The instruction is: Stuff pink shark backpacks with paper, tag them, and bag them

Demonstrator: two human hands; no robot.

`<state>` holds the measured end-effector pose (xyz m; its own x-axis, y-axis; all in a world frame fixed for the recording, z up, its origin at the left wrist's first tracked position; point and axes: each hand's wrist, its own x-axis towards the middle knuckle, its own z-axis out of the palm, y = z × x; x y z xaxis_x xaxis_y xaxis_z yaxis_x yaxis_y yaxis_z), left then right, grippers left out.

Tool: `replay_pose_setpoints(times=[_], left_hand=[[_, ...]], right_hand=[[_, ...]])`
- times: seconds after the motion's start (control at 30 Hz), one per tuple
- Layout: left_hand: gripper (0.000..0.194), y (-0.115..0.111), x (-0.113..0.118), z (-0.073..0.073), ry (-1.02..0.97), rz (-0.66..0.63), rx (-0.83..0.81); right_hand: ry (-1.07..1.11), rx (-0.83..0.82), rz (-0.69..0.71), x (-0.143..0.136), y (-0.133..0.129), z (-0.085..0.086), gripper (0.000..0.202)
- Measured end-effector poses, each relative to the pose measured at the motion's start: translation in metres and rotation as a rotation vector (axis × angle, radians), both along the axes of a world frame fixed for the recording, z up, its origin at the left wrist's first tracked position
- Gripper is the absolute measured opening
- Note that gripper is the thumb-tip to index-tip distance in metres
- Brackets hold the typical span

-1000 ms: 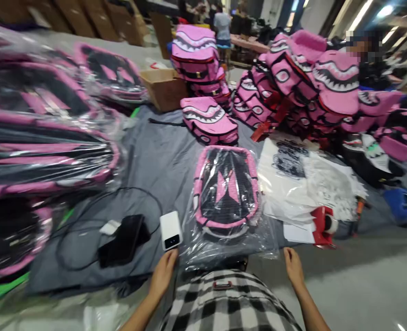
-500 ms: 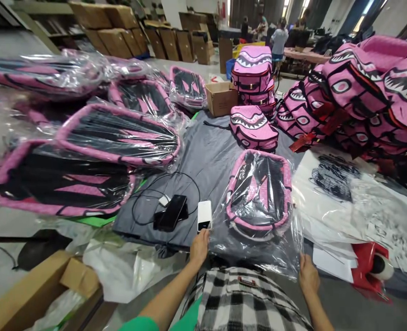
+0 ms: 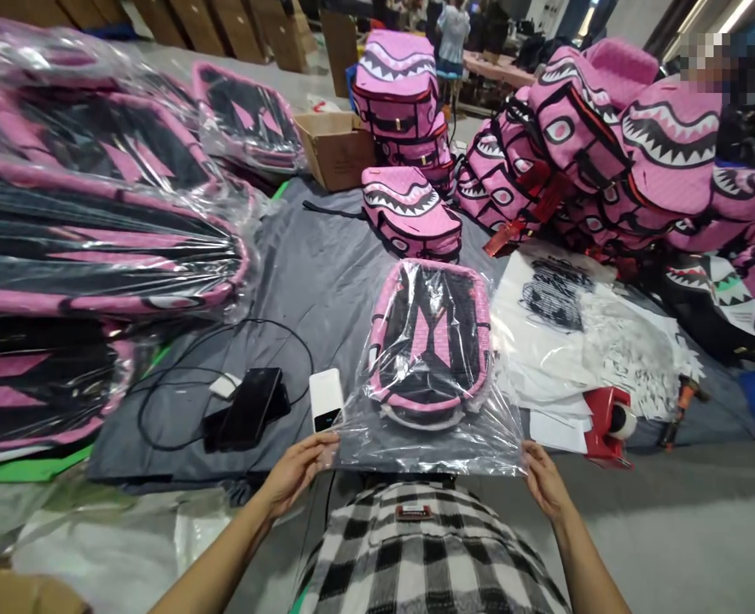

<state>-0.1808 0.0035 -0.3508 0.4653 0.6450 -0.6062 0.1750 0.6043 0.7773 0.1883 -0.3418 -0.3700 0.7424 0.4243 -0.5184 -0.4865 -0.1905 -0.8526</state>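
A pink and black backpack [image 3: 441,333] lies in a clear plastic bag [image 3: 415,448] on the grey cloth, its pink-edged back panel facing up. The bag's near edge is stretched wide toward me. My left hand [image 3: 301,469] pinches the left corner of that edge, and my right hand [image 3: 543,477] pinches the right corner. Just beyond my left fingers sits a white power bank [image 3: 327,399] with a small dark display. Farther left, a black phone [image 3: 249,409] rests on another dark device, with a black cable looped around them.
Bagged pink backpacks [image 3: 95,230] pile up at the left. Unbagged shark-mouth backpacks [image 3: 607,136] are heaped at the right, and a stack [image 3: 397,85] stands behind beside a cardboard box [image 3: 333,149]. White plastic bags [image 3: 543,333] and a red tape dispenser [image 3: 609,426] lie right.
My left hand has moved left and now holds the bag's corner. The near edge is pulled straighter between both hands. The view has shifted right and downward.
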Motion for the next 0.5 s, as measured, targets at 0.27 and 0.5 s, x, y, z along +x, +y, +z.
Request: replay_pose_setpoints(times=[0.27,0.5], left_hand=[[0.032,0.013,-0.003,-0.004,0.171,-0.389,0.706],[0.058,0.008,0.009,-0.027,0.297,-0.231,0.989]], right_hand=[[-0.175,-0.034,0.027,0.006,0.0,0.001,0.044],[-0.485,-0.087,-0.031,0.023,0.027,0.001,0.05]])
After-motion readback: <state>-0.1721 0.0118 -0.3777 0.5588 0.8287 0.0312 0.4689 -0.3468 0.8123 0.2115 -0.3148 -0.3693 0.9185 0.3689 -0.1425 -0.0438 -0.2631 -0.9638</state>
